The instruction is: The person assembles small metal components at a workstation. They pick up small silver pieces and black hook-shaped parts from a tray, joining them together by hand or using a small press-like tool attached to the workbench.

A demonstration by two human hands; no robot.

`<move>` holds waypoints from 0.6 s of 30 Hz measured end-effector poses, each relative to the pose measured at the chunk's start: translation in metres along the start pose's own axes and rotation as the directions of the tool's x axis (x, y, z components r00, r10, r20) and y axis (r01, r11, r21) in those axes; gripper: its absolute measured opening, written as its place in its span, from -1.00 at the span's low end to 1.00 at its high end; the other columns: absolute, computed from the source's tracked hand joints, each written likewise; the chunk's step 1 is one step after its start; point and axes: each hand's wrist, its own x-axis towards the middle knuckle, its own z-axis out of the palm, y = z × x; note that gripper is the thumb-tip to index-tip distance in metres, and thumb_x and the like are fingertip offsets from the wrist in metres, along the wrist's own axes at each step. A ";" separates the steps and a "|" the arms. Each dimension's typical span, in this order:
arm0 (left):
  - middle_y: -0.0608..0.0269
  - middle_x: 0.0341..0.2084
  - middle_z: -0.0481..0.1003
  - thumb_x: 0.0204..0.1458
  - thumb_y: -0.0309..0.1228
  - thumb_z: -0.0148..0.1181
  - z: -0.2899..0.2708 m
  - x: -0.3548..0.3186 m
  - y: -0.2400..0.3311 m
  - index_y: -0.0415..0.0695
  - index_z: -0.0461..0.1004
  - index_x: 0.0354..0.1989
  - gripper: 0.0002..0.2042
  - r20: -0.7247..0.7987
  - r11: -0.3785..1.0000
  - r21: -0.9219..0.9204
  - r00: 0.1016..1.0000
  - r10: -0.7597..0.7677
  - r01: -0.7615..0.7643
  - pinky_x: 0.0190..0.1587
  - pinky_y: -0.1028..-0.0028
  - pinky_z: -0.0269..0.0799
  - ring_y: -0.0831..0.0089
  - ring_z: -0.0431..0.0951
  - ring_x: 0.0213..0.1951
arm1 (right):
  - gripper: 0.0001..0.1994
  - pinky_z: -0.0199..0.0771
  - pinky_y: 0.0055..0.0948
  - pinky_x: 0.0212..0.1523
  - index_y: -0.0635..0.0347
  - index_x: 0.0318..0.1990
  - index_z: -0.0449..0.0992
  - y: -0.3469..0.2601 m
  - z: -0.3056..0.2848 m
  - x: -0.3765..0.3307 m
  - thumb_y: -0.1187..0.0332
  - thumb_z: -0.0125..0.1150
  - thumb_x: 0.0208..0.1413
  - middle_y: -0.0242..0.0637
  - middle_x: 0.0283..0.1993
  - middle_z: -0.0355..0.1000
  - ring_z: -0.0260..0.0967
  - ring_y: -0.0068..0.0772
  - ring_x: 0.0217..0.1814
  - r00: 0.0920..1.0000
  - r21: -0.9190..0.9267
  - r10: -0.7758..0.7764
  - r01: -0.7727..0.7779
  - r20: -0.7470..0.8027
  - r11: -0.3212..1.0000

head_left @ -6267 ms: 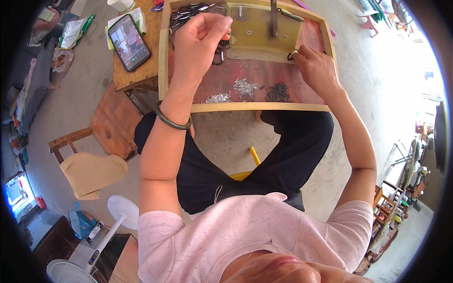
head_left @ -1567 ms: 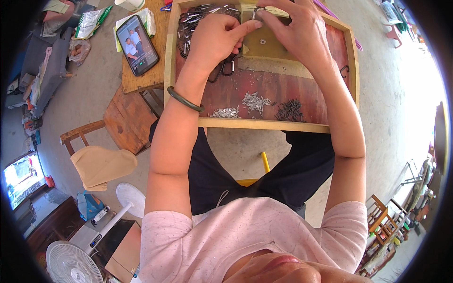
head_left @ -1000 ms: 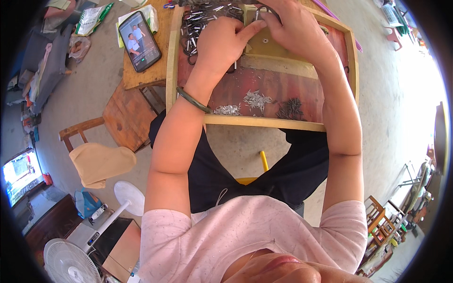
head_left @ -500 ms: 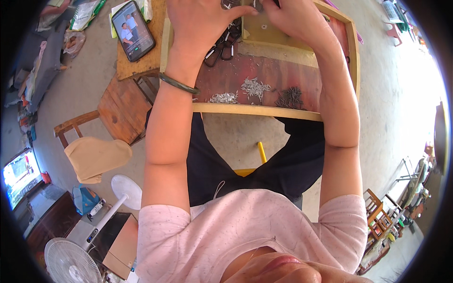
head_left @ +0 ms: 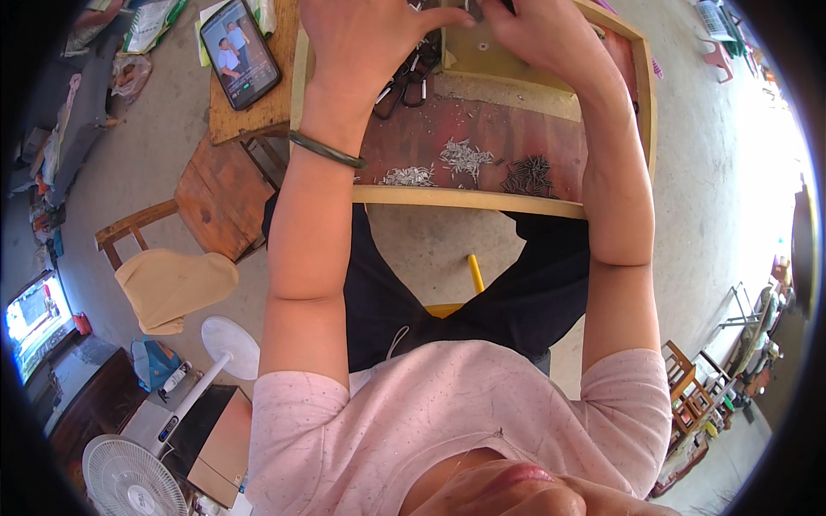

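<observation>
right hand [head_left: 542,36] moved from right side of tray [head_left: 482,199] to over yellow plate [head_left: 486,57], near left hand [head_left: 363,36]; both cropped above, opening and hold can't be told. black clips [head_left: 415,89] just right of left hand, the nearer; long axes roughly forward.

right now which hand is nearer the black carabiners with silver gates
Left: the left hand is right beside the black carabiners; the right hand is farther off, to their right.
</observation>
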 end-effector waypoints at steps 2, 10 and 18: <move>0.14 -0.37 0.46 -0.30 0.03 0.55 -0.001 0.000 0.000 -0.11 0.45 -0.29 -0.44 0.004 1.000 0.011 1.000 -0.006 0.006 0.00 0.14 0.25 0.07 0.50 -0.16 | -0.55 0.54 0.01 -0.04 0.13 0.19 0.54 -0.002 -0.001 0.001 0.53 0.04 0.13 0.15 -0.13 0.59 0.57 0.23 -0.08 1.000 -0.004 -0.018 0.018 0.010 1.000; 0.14 -0.42 0.51 -0.39 -0.01 0.62 0.000 0.001 -0.003 -0.09 0.50 -0.34 -0.46 0.004 0.999 0.025 1.000 -0.028 0.028 -0.02 0.17 0.29 0.10 0.52 -0.22 | -0.63 0.49 -0.01 0.05 0.21 0.12 0.55 0.012 0.011 -0.008 0.49 0.10 0.15 0.08 -0.08 0.58 0.52 0.17 0.04 0.974 -0.031 -0.176 0.174 -0.144 0.984; 0.12 -0.46 0.53 -0.45 -0.05 0.64 0.006 -0.002 -0.006 -0.11 0.50 -0.39 -0.46 -0.044 0.999 0.002 0.999 -0.033 0.033 -0.06 0.19 0.29 0.12 0.52 -0.26 | -0.71 0.49 0.00 -0.10 0.21 -0.02 0.59 0.008 0.016 -0.026 0.26 0.27 0.18 -0.04 -0.23 0.59 0.50 0.11 -0.14 0.960 -0.442 -0.131 0.008 -0.248 0.897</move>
